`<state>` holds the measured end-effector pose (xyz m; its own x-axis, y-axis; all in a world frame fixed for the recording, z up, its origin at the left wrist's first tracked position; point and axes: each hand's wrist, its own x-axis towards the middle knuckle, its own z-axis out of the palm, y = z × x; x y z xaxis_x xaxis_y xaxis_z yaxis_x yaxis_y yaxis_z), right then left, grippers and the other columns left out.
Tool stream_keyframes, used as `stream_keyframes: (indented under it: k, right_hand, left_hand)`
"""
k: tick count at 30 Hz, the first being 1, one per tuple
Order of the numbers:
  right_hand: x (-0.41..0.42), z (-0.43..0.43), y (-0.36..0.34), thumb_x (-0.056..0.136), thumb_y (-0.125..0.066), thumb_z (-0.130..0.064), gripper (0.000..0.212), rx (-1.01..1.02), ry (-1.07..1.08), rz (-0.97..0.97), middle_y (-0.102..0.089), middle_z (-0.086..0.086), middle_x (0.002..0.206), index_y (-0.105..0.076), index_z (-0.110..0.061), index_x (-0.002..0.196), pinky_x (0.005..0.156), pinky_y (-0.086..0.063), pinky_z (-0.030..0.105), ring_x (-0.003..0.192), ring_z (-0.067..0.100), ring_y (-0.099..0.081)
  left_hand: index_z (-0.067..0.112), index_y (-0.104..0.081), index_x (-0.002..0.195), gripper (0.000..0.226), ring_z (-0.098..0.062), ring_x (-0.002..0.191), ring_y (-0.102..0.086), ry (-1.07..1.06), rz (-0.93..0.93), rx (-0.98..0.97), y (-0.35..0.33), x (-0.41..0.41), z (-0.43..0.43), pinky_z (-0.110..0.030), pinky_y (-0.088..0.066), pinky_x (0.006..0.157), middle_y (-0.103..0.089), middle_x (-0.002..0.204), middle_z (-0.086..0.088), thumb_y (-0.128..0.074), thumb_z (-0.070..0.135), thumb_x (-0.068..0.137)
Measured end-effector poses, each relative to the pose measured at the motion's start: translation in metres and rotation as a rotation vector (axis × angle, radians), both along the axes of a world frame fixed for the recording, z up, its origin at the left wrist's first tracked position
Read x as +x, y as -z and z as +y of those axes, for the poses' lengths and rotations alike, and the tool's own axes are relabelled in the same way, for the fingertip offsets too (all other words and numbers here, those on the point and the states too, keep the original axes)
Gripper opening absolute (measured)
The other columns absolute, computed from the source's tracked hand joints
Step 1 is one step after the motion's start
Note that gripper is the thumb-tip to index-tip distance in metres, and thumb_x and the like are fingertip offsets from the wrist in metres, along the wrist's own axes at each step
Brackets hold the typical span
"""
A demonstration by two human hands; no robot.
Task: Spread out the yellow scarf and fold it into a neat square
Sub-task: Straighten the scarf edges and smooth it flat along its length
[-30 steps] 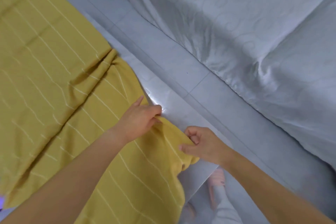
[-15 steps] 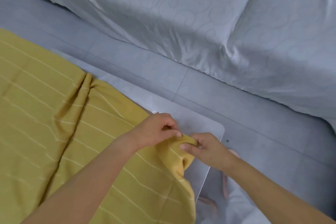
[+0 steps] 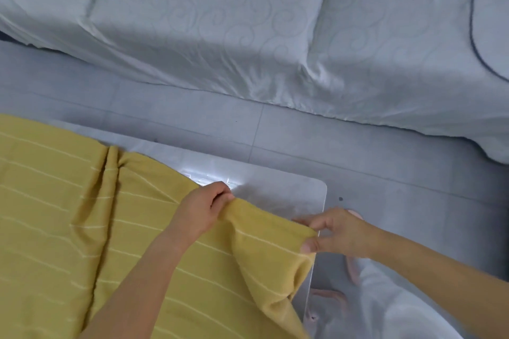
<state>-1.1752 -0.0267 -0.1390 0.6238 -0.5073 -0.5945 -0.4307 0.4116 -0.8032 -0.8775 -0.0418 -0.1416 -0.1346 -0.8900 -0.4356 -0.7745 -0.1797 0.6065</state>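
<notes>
Our hands drew apart: left hand (image 3: pixel 203 209) and right hand (image 3: pixel 333 231) pinch the scarf (image 3: pixel 68 215) at its 3 o'clock edge; we judge spreading unfinished, folding unstarted.

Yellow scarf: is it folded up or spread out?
Spread out, not folded: the yellow scarf lies open over the table, with a wrinkle; the left hand and right hand pinch its edge.

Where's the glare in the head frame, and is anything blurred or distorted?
Head view: glare patch on the glossy white table just beyond the left hand; light otherwise soft, with a dim shadow under the bedsheet hem. Head view: whole frame mildly soft, no smear on the yellow scarf; table edges bow slightly, wide-angle.
</notes>
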Motion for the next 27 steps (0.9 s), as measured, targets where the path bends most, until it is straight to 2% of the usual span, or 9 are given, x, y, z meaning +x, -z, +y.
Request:
stream_keyframes:
  k: [2, 4, 8, 11, 14, 16, 18, 20, 27]
  right_hand:
    - [-0.005, 0.001, -0.001, 0.06, -0.077, -0.06, 0.065, -0.005, 0.134, -0.02, -0.044, -0.008, 0.057, -0.057, 0.002, 0.065, 0.055, -0.032, 0.015, 0.055, 0.005, -0.04]
    - [-0.008, 0.005, -0.002, 0.059, -0.077, -0.061, 0.071, -0.04, 0.195, -0.02, -0.03, -0.003, 0.054, -0.049, 0.005, 0.062, 0.049, -0.022, 0.019, 0.053, 0.011, -0.027]
    - [-0.008, 0.015, -0.009, 0.074, -0.077, -0.032, 0.055, -0.116, 0.205, 0.047, -0.029, -0.004, 0.052, -0.048, 0.014, 0.068, 0.047, -0.023, 0.018, 0.048, 0.004, -0.026]
    - [-0.005, 0.021, -0.012, 0.074, -0.076, -0.028, 0.049, -0.114, 0.22, 0.022, -0.03, 0.004, 0.057, -0.049, 0.013, 0.069, 0.047, -0.021, 0.015, 0.05, 0.005, -0.027]
    - [-0.008, 0.027, -0.009, 0.075, -0.077, -0.022, 0.043, -0.119, 0.276, -0.011, -0.026, -0.005, 0.053, -0.047, 0.008, 0.065, 0.046, -0.02, 0.014, 0.048, 0.004, -0.024]
    - [-0.013, 0.03, -0.004, 0.073, -0.078, -0.022, 0.047, -0.104, 0.312, -0.025, -0.024, -0.011, 0.051, -0.047, 0.013, 0.068, 0.045, -0.02, 0.015, 0.047, 0.004, -0.023]
    - [-0.019, 0.034, -0.002, 0.071, -0.08, -0.025, 0.048, -0.09, 0.334, -0.018, -0.028, -0.008, 0.05, -0.047, 0.01, 0.065, 0.045, -0.021, 0.016, 0.048, 0.004, -0.025]
    - [-0.024, 0.039, 0.001, 0.069, -0.08, -0.031, 0.049, -0.061, 0.306, -0.025, -0.032, -0.001, 0.054, -0.048, 0.006, 0.065, 0.046, -0.023, 0.018, 0.05, 0.007, -0.03]
    - [-0.059, 0.056, 0.014, 0.068, -0.078, -0.047, 0.044, -0.051, 0.05, 0.192, -0.033, -0.012, 0.052, -0.046, -0.018, 0.058, 0.053, -0.025, 0.027, 0.054, 0.006, -0.033]
  left_hand:
    - [0.033, -0.053, 0.074, 0.015, -0.009, 0.065, -0.051, -0.02, 0.007, 0.0, 0.001, -0.005, 0.001, -0.029, -0.042, 0.061, -0.058, 0.074, 0.017, -0.046, 0.043, 0.083]
    - [0.029, -0.054, 0.076, 0.018, -0.008, 0.064, -0.05, -0.018, 0.033, 0.026, 0.0, -0.015, 0.003, -0.026, -0.038, 0.059, -0.058, 0.072, 0.018, -0.047, 0.045, 0.082]
    - [0.03, -0.059, 0.098, 0.03, 0.0, 0.083, -0.057, 0.105, 0.071, 0.139, -0.01, -0.053, 0.008, -0.022, -0.045, 0.075, -0.063, 0.089, 0.021, -0.052, 0.055, 0.081]
    - [0.025, -0.053, 0.124, 0.062, -0.008, 0.111, -0.05, 0.321, 0.074, -0.013, -0.017, -0.092, 0.015, -0.027, -0.033, 0.102, -0.059, 0.12, 0.01, -0.036, 0.066, 0.082]
    - [0.025, -0.059, 0.11, 0.055, -0.007, 0.101, -0.054, 0.386, 0.138, -0.041, -0.02, -0.122, 0.02, -0.028, -0.015, 0.111, -0.062, 0.102, 0.012, -0.029, 0.063, 0.085]
    - [0.024, -0.053, 0.075, 0.043, -0.01, 0.068, -0.05, 0.42, 0.116, -0.076, -0.019, -0.131, 0.022, -0.029, -0.028, 0.104, -0.049, 0.063, 0.012, -0.032, 0.059, 0.086]
    - [0.027, -0.037, 0.061, 0.039, -0.012, 0.056, -0.04, 0.393, 0.121, -0.111, -0.02, -0.132, 0.023, -0.032, -0.043, 0.072, -0.037, 0.053, 0.009, -0.038, 0.057, 0.086]
    - [0.029, -0.029, 0.058, 0.041, -0.01, 0.053, -0.036, 0.347, 0.109, -0.141, -0.02, -0.126, 0.024, -0.032, -0.035, 0.053, -0.035, 0.051, 0.008, -0.04, 0.059, 0.084]
    - [0.017, -0.039, 0.061, 0.052, -0.011, 0.051, -0.032, 0.214, 0.004, -0.132, -0.021, -0.091, 0.019, -0.034, -0.033, 0.049, -0.035, 0.051, 0.005, -0.043, 0.065, 0.078]
